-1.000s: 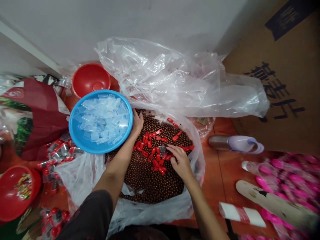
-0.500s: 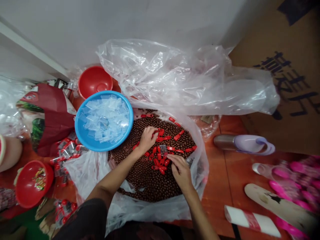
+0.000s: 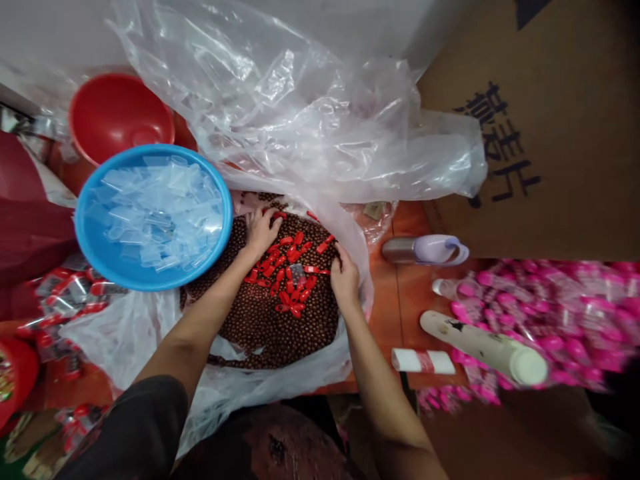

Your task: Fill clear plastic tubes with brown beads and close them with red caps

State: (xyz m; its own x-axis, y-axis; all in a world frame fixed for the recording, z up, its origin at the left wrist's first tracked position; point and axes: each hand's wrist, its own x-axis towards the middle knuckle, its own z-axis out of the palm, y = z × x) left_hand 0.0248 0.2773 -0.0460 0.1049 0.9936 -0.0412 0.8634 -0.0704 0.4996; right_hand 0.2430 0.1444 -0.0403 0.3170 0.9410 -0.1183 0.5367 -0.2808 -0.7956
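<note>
A broad heap of round brown beads (image 3: 280, 340) lies in a translucent plastic bag (image 3: 363, 267). On the beads, small red plastic pieces (image 3: 295, 283) are gathered near the middle, around a small clear, dark-speckled piece (image 3: 297, 273). My left hand (image 3: 263, 235) rests over the far left of the beads, fingers and thumb apart, its fingertips beside a red piece (image 3: 279, 215). At the right edge of the heap is my right hand (image 3: 345, 277), thumb and forefinger apart. It is close to another red piece (image 3: 325, 245); I see nothing held in either hand.
A blue basin (image 3: 227, 220) of clear plastic pieces stands left, before a red bowl (image 3: 120, 120). Crumpled plastic sheeting (image 3: 325, 133) lies behind. A cup (image 3: 425, 250), white roll (image 3: 423, 361) and pink-capped packs (image 3: 560, 313) are right, below a cardboard box (image 3: 550, 133).
The view has shifted right and closer. My left hand has moved away from the central red pieces to the far left. My right hand has gone from the middle cluster to the heap's right edge.
</note>
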